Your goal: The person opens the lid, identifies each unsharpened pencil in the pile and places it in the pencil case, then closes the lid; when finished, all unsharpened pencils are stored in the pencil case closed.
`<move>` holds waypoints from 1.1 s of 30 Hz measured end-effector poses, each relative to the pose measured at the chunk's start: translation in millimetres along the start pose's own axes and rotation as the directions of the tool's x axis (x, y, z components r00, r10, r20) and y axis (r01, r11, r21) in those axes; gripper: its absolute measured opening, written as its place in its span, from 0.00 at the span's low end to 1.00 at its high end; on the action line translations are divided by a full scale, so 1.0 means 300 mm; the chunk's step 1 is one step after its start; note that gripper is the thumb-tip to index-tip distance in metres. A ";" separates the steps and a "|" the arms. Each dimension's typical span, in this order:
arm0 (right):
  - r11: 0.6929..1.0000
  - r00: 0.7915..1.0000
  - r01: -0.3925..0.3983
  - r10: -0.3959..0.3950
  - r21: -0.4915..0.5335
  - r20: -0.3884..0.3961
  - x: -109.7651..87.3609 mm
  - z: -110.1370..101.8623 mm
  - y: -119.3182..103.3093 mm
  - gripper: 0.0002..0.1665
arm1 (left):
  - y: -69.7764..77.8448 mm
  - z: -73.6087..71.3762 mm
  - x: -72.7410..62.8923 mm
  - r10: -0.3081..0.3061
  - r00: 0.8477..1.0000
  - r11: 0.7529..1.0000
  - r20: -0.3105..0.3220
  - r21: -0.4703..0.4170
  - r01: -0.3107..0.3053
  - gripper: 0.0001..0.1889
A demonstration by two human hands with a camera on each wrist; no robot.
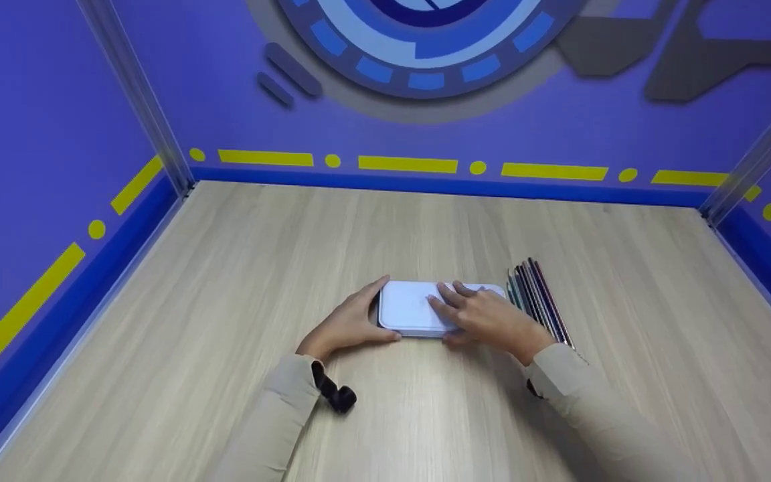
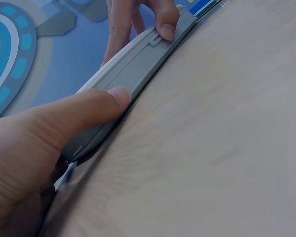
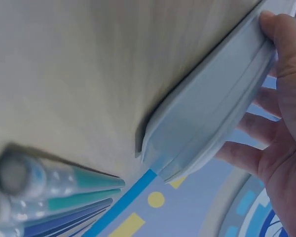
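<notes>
A white pencil box (image 1: 409, 306) with grey sides lies flat on the table, its lid closed. My left hand (image 1: 352, 320) grips the box's left end, thumb along the front side and fingers round to the back corner. Across the right part of the lid, my right hand (image 1: 489, 319) has its fingers spread on top and its thumb at the front side. In the left wrist view that thumb sits on a small clasp (image 2: 155, 40) on the grey side. The right wrist view shows the box's grey side wall (image 3: 207, 94) between thumb and fingers.
A row of slim pencils or pens (image 1: 538, 298) lies just right of the box, close by the right wrist. The wooden table (image 1: 278, 248) is bounded by blue panels (image 1: 419, 134) with yellow marks. A black strap piece (image 1: 340, 398) hangs at the left wrist.
</notes>
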State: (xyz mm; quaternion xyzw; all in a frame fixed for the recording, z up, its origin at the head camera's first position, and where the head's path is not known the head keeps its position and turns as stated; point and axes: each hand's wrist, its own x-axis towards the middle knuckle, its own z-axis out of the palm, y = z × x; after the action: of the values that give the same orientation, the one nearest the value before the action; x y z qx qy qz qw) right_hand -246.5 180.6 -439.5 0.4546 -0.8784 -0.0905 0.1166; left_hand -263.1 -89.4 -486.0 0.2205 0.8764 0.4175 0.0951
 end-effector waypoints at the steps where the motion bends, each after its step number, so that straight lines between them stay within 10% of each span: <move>1: 1.000 1.000 0.006 -0.007 -0.020 -0.003 0.000 0.001 -0.001 0.40 | 0.001 0.001 -0.001 0.002 1.000 1.000 0.001 0.001 -0.002 0.58; 33: 0.936 0.987 -0.157 0.156 0.316 0.028 -0.114 -0.085 0.058 0.27 | -0.005 0.004 -0.004 -0.030 1.000 0.999 -0.004 -0.018 0.030 0.63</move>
State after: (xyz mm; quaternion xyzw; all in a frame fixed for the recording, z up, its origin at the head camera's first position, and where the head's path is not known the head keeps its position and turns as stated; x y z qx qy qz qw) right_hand -233.6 217.3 -414.6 0.3960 -0.9150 0.0611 0.0478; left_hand -262.1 -90.0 -488.1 0.2057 0.8760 0.4244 0.1015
